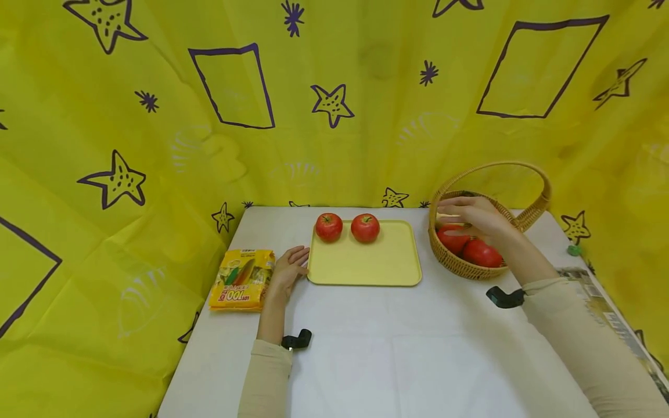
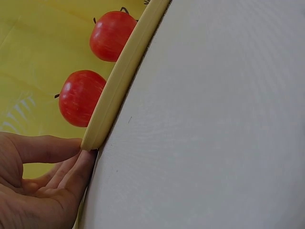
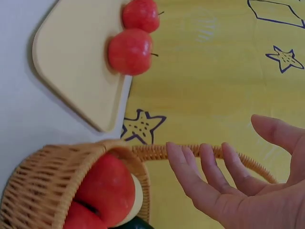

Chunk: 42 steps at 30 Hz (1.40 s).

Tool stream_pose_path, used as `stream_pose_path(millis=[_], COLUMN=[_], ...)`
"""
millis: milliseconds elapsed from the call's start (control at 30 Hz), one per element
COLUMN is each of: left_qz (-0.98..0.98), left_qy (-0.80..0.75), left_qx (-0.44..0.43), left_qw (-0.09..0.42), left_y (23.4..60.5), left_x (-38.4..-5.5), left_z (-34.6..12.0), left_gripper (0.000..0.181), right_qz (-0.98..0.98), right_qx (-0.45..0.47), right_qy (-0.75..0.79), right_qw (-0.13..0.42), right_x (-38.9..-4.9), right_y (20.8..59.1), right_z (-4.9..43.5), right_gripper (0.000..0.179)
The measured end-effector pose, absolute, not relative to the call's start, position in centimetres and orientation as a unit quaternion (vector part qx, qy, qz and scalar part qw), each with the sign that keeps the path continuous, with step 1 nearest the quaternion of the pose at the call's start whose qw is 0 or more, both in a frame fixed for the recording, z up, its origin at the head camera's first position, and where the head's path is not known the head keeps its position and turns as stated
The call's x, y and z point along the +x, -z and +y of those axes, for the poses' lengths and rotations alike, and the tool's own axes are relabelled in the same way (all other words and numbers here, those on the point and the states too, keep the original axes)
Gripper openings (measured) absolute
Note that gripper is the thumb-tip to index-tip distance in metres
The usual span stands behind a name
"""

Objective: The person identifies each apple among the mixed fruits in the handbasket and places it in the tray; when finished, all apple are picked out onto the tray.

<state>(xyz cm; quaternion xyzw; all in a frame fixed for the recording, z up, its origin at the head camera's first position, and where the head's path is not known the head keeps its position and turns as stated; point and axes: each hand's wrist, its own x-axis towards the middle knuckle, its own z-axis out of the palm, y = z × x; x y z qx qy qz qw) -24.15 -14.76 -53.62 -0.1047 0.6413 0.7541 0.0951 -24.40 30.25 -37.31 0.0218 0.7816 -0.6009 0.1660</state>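
Note:
Two red apples [image 1: 328, 227] [image 1: 364, 228] sit side by side along the far edge of a pale yellow tray [image 1: 366, 264]. At the tray's left side, my left hand [image 1: 288, 270] pinches its rim between thumb and fingers, as the left wrist view shows. My right hand [image 1: 473, 216] is above a wicker basket [image 1: 460, 268] with a tall handle. Its fingers are spread and slightly bent, with nothing held in them. Inside the basket lie smooth red pieces of produce [image 3: 107, 191], a pale round thing [image 3: 136, 202] and something dark green [image 3: 133, 223], partly hidden by the basket wall.
Left of my left hand lies a yellow printed packet [image 1: 243, 281]. The basket handle [image 1: 491, 165] arches up beside my right forearm. A patterned yellow cloth [image 1: 366, 145] hangs behind the white table [image 1: 366, 348]. Printed sheets [image 1: 601, 302] lie along the right edge.

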Motion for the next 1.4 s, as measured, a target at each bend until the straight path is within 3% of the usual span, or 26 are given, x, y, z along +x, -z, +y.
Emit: stream_pose_path(millis=[533,633,767,867,1100,1400], left_qz=[0.639,0.637,0.637,0.638,0.637,0.636], left_qy=[-0.757,-0.758,-0.758,-0.757,-0.759,-0.759], left_qx=[-0.105,-0.103,-0.1,-0.1,-0.096,-0.095], left_qw=[0.093,0.094,0.095,0.097,0.094,0.101], left_y=[53.7,53.7,53.6,53.6,53.5,53.6], left_x=[-24.0,-24.1,-24.1,-24.0,-23.9,-24.0], left_z=[-14.8,-14.8,-14.9,-14.9,-15.0,-14.8], left_gripper=[0.078,0.078,0.078,0.078,0.077,0.077], right_qz=[0.837,0.827,0.813,0.814,0.849,0.845], right_qx=[0.036,0.041,0.046,0.051,0.067,0.066], right_qy=[0.504,0.515,0.528,0.521,0.456,0.412], right_qw=[0.209,0.222,0.242,0.251,0.259,0.336], right_x=[-25.0,-25.2,-25.5,-25.5,-25.4,-25.6], right_y=[37.0,37.1,37.3,37.3,37.1,38.3], right_z=[35.8,36.9,38.2,39.0,39.9,40.7], right_gripper=[0.064,0.059,0.032,0.027,0.069,0.076])
